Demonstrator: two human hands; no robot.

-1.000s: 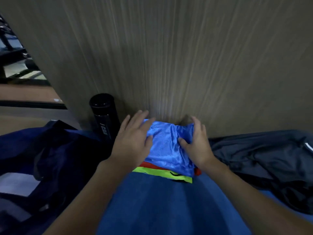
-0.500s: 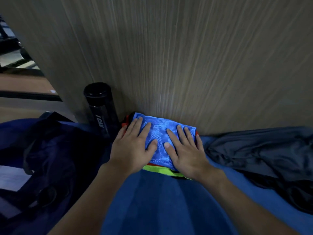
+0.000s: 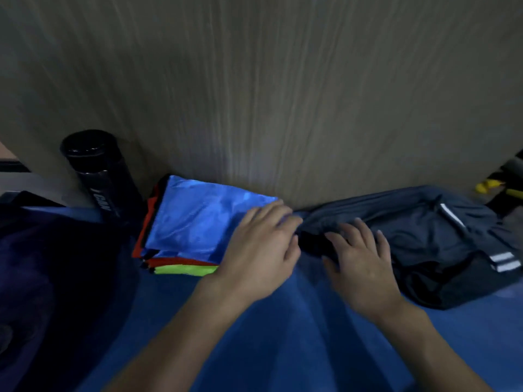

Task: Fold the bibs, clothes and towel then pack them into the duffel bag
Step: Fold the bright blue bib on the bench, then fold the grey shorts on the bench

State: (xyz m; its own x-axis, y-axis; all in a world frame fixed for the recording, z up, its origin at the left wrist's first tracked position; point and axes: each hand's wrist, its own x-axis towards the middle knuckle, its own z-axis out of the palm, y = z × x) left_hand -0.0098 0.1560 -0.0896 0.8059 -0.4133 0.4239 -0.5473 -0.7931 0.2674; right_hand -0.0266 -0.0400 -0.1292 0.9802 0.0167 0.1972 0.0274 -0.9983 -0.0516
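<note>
Your left hand [image 3: 259, 250] rests flat on the folded shiny blue mesh bib [image 3: 198, 222] by the wall. Your right hand [image 3: 359, 264], fingers spread, touches the crumpled dark grey garment [image 3: 424, 233] beside it. It is likely soft, light and slippery, so pinch an outer edge.

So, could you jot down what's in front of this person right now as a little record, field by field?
Stack: blue bib on top, red bib and yellow-green bib beneath, folded, against the wooden panel.
Left hand: open, over the stack's right end.
Right hand: open, fingers on the dark grey clothes, not yet folded.
Black bottle: standing, left of the stack.
Duffel bag: far left, dark navy.
</note>
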